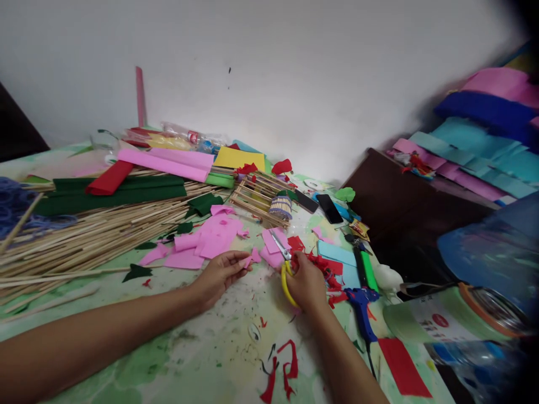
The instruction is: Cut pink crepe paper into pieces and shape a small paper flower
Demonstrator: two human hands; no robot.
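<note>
Your right hand [306, 283] grips the scissors [281, 247], blades pointing away over the pink scraps [219, 233], while your left hand [219, 275] pinches a pink piece [254, 257] just beside them, low over the counter [202, 348].

Left hand [221, 275] pinching, right hand [306, 286] curled closed

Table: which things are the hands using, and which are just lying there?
In use: left hand pinching a pink paper piece; right hand gripping the yellow-handled scissors.

Lying about: blue glue gun, black phone, wooden sticks, dark green paper roll, red scraps.
</note>
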